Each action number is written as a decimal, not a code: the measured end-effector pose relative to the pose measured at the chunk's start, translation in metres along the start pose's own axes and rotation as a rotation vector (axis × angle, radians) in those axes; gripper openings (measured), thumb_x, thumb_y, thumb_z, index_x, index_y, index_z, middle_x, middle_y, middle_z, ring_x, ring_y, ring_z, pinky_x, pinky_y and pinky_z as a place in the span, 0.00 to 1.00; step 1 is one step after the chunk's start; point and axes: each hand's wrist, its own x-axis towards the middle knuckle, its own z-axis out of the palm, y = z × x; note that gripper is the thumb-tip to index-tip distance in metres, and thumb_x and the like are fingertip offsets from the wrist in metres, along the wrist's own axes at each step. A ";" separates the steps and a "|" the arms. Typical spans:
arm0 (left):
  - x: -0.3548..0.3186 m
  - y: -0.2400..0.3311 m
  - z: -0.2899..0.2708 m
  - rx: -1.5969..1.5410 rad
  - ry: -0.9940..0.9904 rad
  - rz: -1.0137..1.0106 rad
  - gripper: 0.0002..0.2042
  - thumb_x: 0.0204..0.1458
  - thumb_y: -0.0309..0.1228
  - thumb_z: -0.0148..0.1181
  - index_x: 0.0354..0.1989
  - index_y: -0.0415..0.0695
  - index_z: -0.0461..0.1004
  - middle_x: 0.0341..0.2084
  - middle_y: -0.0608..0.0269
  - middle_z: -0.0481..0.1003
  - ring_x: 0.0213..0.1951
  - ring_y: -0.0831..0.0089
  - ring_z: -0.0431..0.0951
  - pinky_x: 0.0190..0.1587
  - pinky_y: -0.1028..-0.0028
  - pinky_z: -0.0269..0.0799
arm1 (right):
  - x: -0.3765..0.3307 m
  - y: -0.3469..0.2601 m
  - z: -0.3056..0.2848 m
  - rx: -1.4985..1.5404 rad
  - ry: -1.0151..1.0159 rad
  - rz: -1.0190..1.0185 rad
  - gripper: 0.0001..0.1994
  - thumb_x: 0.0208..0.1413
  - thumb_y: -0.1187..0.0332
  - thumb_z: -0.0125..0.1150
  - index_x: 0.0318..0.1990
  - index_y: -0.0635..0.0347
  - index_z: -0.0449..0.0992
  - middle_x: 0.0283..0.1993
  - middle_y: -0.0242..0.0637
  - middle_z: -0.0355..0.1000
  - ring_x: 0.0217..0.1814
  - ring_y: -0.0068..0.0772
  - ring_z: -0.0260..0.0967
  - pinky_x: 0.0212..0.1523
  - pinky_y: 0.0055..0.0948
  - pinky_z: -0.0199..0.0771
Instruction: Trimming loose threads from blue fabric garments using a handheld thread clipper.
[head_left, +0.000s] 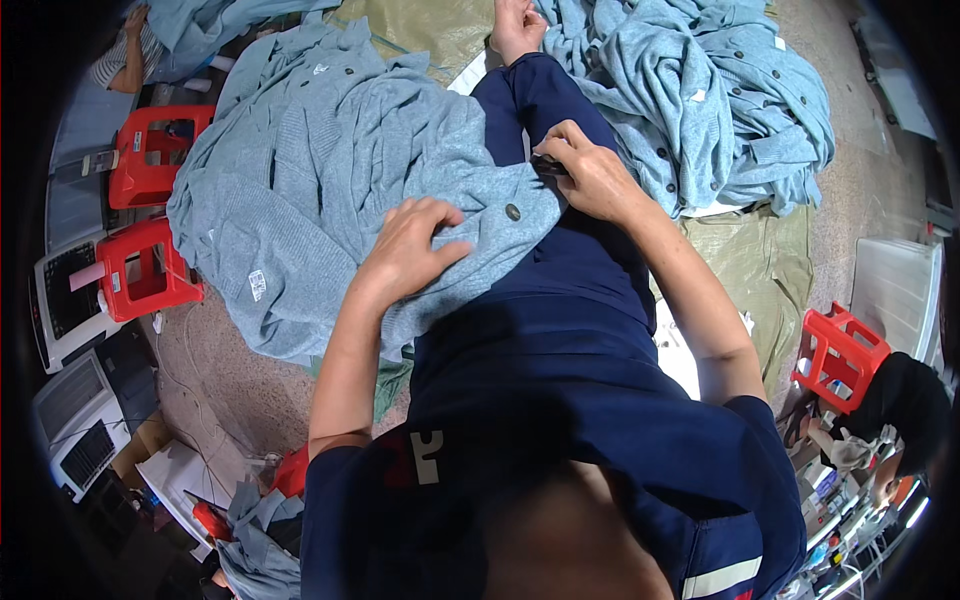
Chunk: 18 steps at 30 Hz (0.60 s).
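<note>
A light blue knitted cardigan (330,190) is spread over my lap and to the left, with a dark button (513,212) on the part across my thigh. My left hand (412,250) lies on the knit left of that button, thumb apart from the fingers and nothing in its grip. At the cardigan's right edge, my right hand (590,175) is closed on a small black tool (547,166). Its working end is too small to make out, and the fingers partly cover it.
Another heap of blue buttoned cardigans (690,110) lies to the right on an olive sheet (750,265). Red stools (150,265) and white machines (75,290) stand at left; another red stool (840,355) is at right. Other people sit at the upper left and lower right.
</note>
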 end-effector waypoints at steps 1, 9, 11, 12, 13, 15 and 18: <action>0.005 0.007 0.006 -0.095 0.084 0.014 0.23 0.46 0.43 0.68 0.45 0.40 0.77 0.41 0.52 0.76 0.46 0.61 0.72 0.54 0.66 0.64 | -0.004 -0.003 -0.001 0.083 0.062 -0.035 0.21 0.45 0.83 0.57 0.49 0.60 0.71 0.51 0.44 0.64 0.49 0.50 0.71 0.44 0.38 0.73; 0.050 0.017 0.031 -0.362 -0.066 0.014 0.14 0.48 0.34 0.69 0.36 0.36 0.75 0.30 0.64 0.75 0.35 0.75 0.74 0.41 0.75 0.69 | -0.035 -0.051 0.007 0.097 0.318 0.020 0.13 0.59 0.67 0.57 0.49 0.58 0.67 0.37 0.45 0.73 0.38 0.50 0.75 0.38 0.42 0.73; 0.049 0.016 0.034 -0.738 -0.128 -0.048 0.11 0.49 0.30 0.67 0.36 0.37 0.75 0.29 0.67 0.76 0.34 0.79 0.73 0.40 0.78 0.68 | -0.048 -0.060 0.003 0.209 0.262 0.123 0.13 0.60 0.65 0.57 0.48 0.59 0.66 0.40 0.47 0.74 0.39 0.49 0.75 0.38 0.42 0.73; 0.048 0.019 0.033 -1.115 -0.190 -0.114 0.08 0.51 0.26 0.66 0.37 0.38 0.74 0.29 0.70 0.76 0.32 0.83 0.73 0.38 0.82 0.68 | -0.052 -0.060 0.006 0.250 0.293 0.109 0.13 0.59 0.65 0.57 0.47 0.60 0.67 0.37 0.45 0.73 0.39 0.49 0.74 0.37 0.41 0.72; 0.045 0.022 0.029 -1.216 -0.200 -0.164 0.05 0.53 0.23 0.62 0.37 0.40 0.74 0.31 0.69 0.77 0.32 0.85 0.75 0.38 0.86 0.67 | -0.055 -0.060 0.007 0.251 0.296 0.109 0.13 0.59 0.65 0.57 0.47 0.60 0.67 0.37 0.45 0.73 0.39 0.49 0.74 0.37 0.41 0.72; 0.040 0.026 0.025 -1.298 -0.185 -0.139 0.05 0.53 0.23 0.63 0.37 0.39 0.74 0.32 0.67 0.78 0.33 0.84 0.76 0.39 0.85 0.68 | -0.060 -0.066 0.006 0.212 0.302 0.120 0.11 0.59 0.66 0.58 0.45 0.60 0.68 0.35 0.42 0.71 0.38 0.47 0.73 0.36 0.41 0.71; 0.035 0.027 0.026 -1.424 -0.146 -0.105 0.05 0.53 0.22 0.63 0.37 0.38 0.74 0.32 0.64 0.79 0.35 0.82 0.77 0.41 0.83 0.70 | -0.061 -0.070 0.005 0.186 0.394 0.074 0.09 0.56 0.67 0.62 0.40 0.60 0.71 0.32 0.39 0.70 0.35 0.44 0.72 0.34 0.38 0.70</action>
